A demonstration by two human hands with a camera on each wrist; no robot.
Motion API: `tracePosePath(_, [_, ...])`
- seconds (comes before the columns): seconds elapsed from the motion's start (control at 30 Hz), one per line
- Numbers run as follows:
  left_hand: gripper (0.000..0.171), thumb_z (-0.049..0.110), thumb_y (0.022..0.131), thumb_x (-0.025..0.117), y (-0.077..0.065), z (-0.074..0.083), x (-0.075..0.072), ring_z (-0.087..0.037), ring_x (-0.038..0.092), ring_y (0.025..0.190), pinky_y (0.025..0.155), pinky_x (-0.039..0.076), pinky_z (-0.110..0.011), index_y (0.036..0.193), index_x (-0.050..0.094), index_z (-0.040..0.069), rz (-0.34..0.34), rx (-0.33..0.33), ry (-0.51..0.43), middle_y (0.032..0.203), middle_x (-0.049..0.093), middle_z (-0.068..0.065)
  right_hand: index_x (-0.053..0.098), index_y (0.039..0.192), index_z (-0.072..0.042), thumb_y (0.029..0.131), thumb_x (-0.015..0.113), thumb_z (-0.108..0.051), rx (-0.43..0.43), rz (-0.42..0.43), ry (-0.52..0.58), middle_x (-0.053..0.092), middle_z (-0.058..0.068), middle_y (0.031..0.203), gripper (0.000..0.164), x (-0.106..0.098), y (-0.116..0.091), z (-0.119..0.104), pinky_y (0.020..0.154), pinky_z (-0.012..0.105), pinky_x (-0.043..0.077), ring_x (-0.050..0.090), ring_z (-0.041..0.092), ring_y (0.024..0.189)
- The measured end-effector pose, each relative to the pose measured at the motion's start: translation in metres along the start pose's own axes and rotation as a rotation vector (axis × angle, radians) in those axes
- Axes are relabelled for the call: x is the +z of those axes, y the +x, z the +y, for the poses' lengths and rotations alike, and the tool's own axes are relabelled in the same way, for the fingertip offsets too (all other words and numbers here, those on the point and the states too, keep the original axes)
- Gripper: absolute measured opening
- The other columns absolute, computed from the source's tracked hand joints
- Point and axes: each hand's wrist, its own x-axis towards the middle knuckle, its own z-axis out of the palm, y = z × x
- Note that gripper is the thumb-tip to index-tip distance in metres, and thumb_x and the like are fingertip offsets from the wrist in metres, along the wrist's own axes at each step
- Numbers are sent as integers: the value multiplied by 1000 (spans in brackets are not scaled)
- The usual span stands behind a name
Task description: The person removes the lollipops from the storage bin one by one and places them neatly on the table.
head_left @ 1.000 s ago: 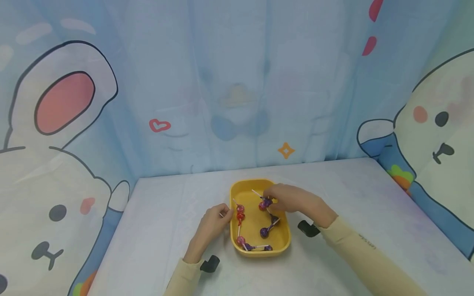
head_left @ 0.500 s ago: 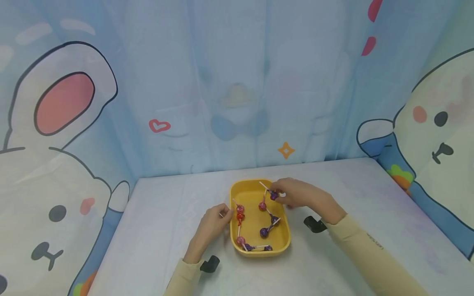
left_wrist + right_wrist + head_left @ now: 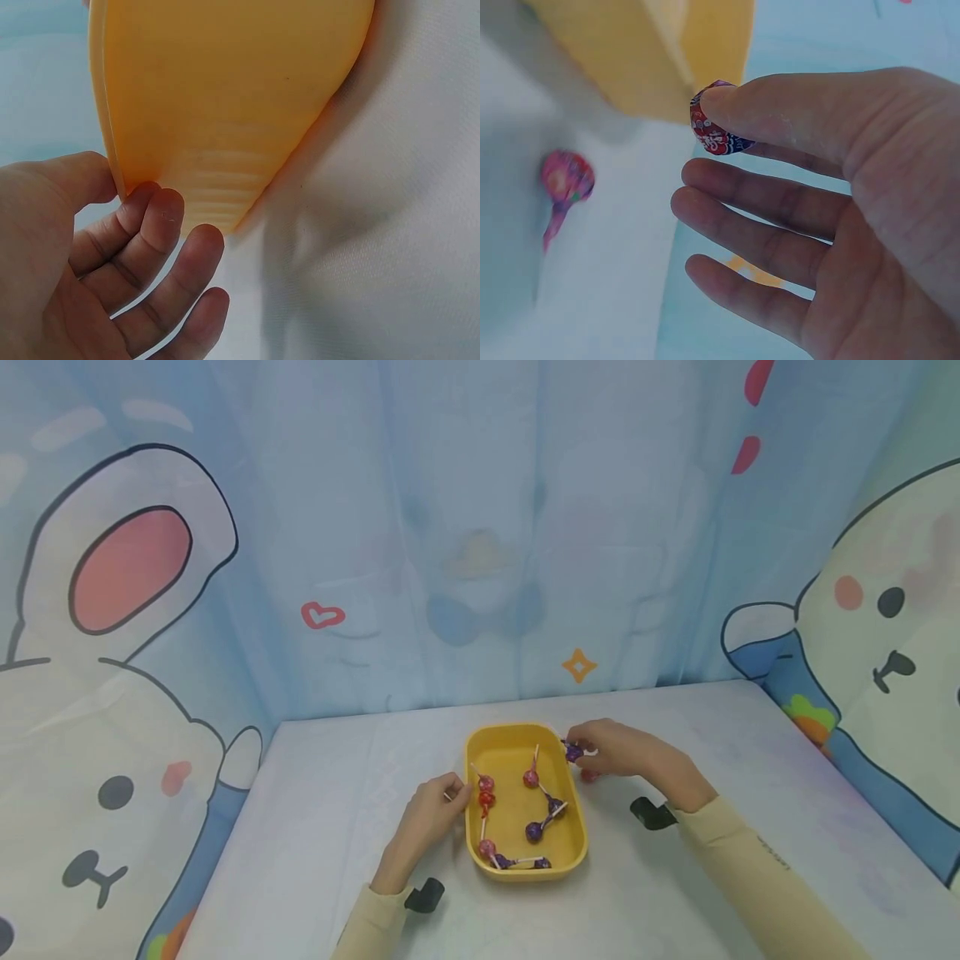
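Here, from my station, I view the yellow tray [image 3: 506, 752], its floor bearing several lollipops [image 3: 533, 832], red to purple; the left hand [image 3: 433, 804] pinches its left edge; the right hand [image 3: 618, 753] pinches a dark-wrapped lollipop [image 3: 573, 752] between thumb and forefinger, just outside the far right corner; a pink lollipop [image 3: 568, 175] lies on the table [image 3: 337, 827] below.

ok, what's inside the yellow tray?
Red or pink lollipops and purple lollipops. Bare tray floor shows between them; directly under them it's covered.
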Motion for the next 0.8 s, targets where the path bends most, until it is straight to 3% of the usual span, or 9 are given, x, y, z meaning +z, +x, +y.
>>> tracePosePath(0.5, [23, 36, 100, 58, 0, -2, 0, -12, 52, 67, 57, 41, -27, 87, 64, 18, -2, -6, 0, 80, 62, 4, 62, 125, 1, 91, 71, -12, 124, 10, 17, 69, 13, 113, 37, 10, 1, 40, 90, 45, 56, 63, 24, 98])
tracePosePath(0.8, [24, 38, 100, 58, 1, -4, 1, -12, 52, 68, 58, 41, -27, 87, 63, 18, -4, -8, -7, 78, 60, 4, 64, 121, 0, 91, 71, -11, 153, -1, -15, 69, 10, 105, 32, 19, 6, 52, 87, 43, 56, 59, 20, 89])
